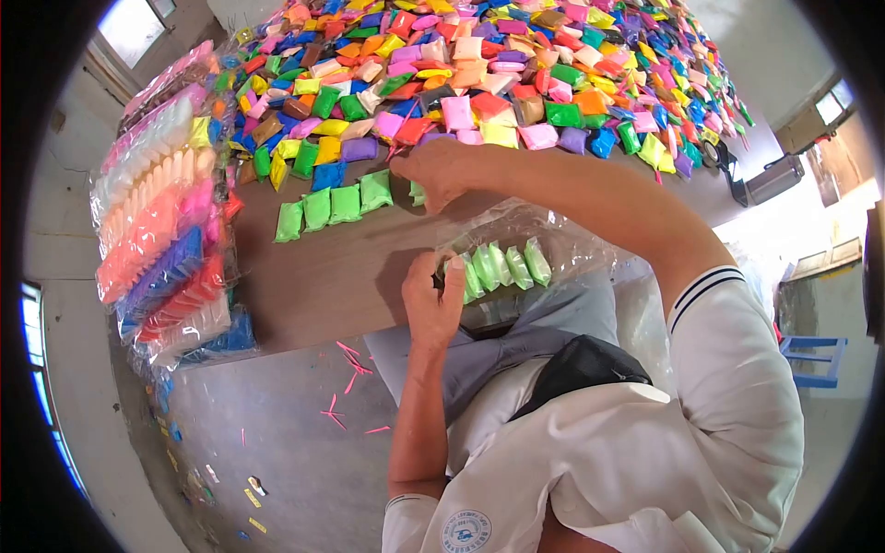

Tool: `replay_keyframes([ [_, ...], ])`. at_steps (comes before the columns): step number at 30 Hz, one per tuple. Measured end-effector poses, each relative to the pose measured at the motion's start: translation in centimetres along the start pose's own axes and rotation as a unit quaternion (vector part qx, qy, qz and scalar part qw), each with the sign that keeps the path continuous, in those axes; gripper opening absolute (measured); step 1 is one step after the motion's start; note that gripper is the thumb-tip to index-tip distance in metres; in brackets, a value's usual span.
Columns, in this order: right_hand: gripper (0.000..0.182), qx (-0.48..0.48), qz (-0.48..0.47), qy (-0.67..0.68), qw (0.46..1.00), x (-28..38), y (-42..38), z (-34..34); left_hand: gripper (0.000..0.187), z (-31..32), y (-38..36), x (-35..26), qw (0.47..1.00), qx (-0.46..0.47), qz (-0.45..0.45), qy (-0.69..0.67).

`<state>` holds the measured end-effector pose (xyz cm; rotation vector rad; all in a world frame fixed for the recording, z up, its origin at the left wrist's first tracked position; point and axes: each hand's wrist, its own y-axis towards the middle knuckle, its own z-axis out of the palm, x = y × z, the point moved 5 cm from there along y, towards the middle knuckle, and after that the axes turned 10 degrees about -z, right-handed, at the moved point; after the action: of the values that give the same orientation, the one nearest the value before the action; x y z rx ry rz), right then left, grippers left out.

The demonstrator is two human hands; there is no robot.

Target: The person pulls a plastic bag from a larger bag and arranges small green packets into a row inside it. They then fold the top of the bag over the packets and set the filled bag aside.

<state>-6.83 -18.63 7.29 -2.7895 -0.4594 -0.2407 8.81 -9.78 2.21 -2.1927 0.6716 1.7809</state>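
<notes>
My right hand [435,173] reaches across the table with its fingers closed on a light green packet [417,194], mostly covered by the hand. To its left lies a row of several bright green packets [345,204]. Nearer my body, my left hand [434,297] curls its fingers at the end of a clear plastic bag [578,241]. Inside that bag, several light green packets [501,265] stand side by side on edge. The fingertips of my left hand are partly hidden, and the bag's edge there is hard to make out.
A large heap of multicoloured packets [479,69] covers the table's far side. Filled clear bags [152,240] are stacked at the left edge of the brown table [304,295]. Pink strips [353,369] lie on the floor. A blue stool [816,361] stands at the right.
</notes>
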Motion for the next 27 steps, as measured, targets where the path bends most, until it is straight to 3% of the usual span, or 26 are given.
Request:
replay_keyframes([
  [1,0.069,0.013,0.015,0.020,1.000,-0.3,-0.7,-0.4,0.018,0.0,0.1,0.1,1.000,-0.006,0.019,0.005],
  [5,0.057,-0.183,-0.049,0.187,0.964,1.1,-7.7,-6.8,0.017,0.2,0.0,0.7,1.000,-0.012,0.022,-0.009],
  [6,0.051,-0.165,0.013,0.237,0.957,1.7,-10.3,-8.1,0.017,0.4,-0.1,0.5,0.999,-0.014,0.031,-0.009],
  [9,0.043,-0.224,-0.013,0.275,0.935,3.4,-16.5,-8.6,0.018,0.4,0.1,0.0,0.999,-0.022,0.047,-0.006],
  [12,0.035,-0.194,0.031,0.365,0.910,5.9,-21.8,-6.1,0.021,0.3,-0.1,0.2,0.999,-0.021,0.034,0.002],
  [21,0.041,-0.272,0.172,0.362,0.875,3.4,-25.2,4.8,0.024,0.5,-0.1,-0.2,0.999,-0.012,0.027,0.013],
  [24,0.046,-0.229,0.187,0.359,0.885,2.7,-23.9,5.9,0.024,0.6,-0.1,-0.2,1.000,-0.011,0.029,0.003],
  [27,0.053,-0.167,0.192,0.267,0.930,2.2,-22.5,6.2,0.025,0.6,0.0,0.0,0.999,-0.017,0.031,0.006],
])
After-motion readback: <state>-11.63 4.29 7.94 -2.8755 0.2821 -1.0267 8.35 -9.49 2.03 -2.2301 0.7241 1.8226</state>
